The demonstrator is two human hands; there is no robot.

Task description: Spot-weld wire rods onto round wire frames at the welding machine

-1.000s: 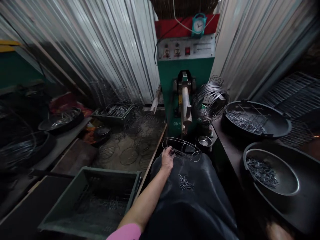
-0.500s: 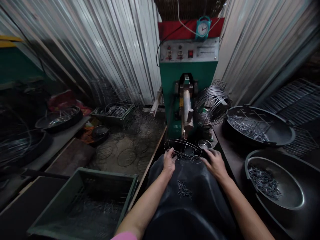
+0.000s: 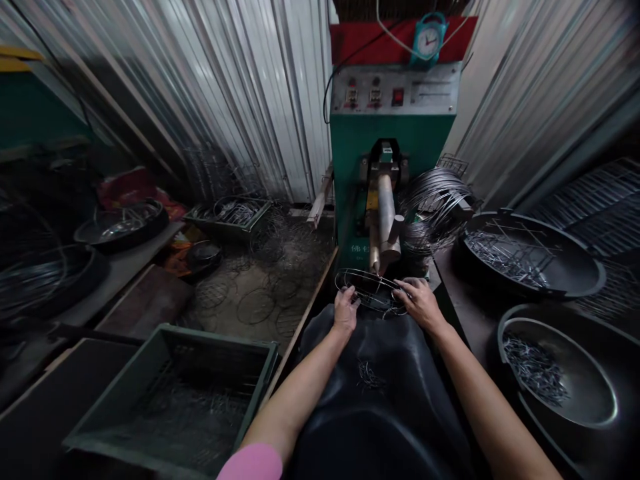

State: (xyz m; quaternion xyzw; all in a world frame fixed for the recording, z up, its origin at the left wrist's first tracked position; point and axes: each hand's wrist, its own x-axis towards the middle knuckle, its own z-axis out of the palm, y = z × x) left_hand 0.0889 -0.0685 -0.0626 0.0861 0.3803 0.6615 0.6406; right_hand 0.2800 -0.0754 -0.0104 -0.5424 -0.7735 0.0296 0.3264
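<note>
A round wire frame point(image 3: 371, 301) of thin metal rings sits under the lower tip of the green machine's metal arm point(image 3: 388, 213). On its left side, my left hand point(image 3: 346, 311) is closed round the rim, thumb up. My right hand point(image 3: 421, 304) pinches at the frame's right side, its fingers close to the arm's tip. Whether a small wire piece is also between those fingers is too fine to tell. Several short bent wire pieces point(image 3: 370, 375) lie on the dark cover point(image 3: 400, 400) over my lap.
The green machine point(image 3: 393, 133) stands ahead, with a wire bundle point(image 3: 440, 200) beside it. To the right are a pan of wire pieces point(image 3: 505, 257) and a bowl point(image 3: 590, 393) holding more. A green crate point(image 3: 170, 331) is at left; wire rings point(image 3: 256, 307) lie on the floor.
My right hand has moved left and inward, from beside the small bowl to the frame's right side. The frame is nearer the arm's tip. The view has shifted slightly.
</note>
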